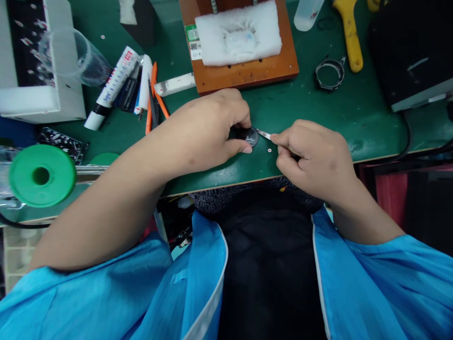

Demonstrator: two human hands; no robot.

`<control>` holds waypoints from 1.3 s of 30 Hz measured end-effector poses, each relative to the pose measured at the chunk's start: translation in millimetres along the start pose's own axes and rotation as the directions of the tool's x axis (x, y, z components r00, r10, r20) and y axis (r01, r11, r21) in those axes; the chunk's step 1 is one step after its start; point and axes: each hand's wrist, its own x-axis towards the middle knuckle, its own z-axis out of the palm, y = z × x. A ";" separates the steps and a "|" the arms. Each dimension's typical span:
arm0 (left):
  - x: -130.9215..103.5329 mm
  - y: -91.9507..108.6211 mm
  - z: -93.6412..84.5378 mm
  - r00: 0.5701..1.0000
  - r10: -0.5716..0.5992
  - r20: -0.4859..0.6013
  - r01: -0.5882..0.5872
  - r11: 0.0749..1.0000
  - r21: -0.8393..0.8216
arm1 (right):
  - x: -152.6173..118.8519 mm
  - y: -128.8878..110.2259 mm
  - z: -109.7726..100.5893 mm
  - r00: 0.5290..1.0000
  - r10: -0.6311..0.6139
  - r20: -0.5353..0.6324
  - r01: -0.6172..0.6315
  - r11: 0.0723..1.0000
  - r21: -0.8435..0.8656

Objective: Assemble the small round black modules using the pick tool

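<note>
1. A left hand (pixel 221 123) pinches a dark disc (pixel 252 137) at the table (pixel 354 123), grip clamped on it, thumb on the near side and bent fingers on the far side. The disc sits at the fingertips, its left part hidden by them and its right edge exposed.

2. A right hand (pixel 313 153) has its grip pressed together on a slim tool (pixel 264 135), thumb against forefinger. The tool's tip points left at the disc's exposed edge; whether the two touch is too small to tell. A red-and-white dot (pixel 269 150) lies on the table just below the tool.

3. At upper left, a white box (pixel 67 97) shows small red-and-white pieces scattered over its dark inside; a pale block (pixel 28 100) sits at its near end.

4. A clear cup (pixel 94 66) overlaps the box in view. Its contents cannot be told, since the box shows through its wall.

5. At the top, a translucent bottle (pixel 307 16) is cut off by the frame, well apart from both hands.

6. At lower left, below the table's edge, a cream tray (pixel 21 255) is divided into compartments, partly covered by a blue sleeve (pixel 88 293).
</note>
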 end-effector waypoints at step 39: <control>0.2 -3.8 1.1 1.000 0.025 -0.012 -0.025 0.999 -0.026 | 2.3 0.1 -1.5 1.000 0.014 -0.005 -0.014 1.000 0.010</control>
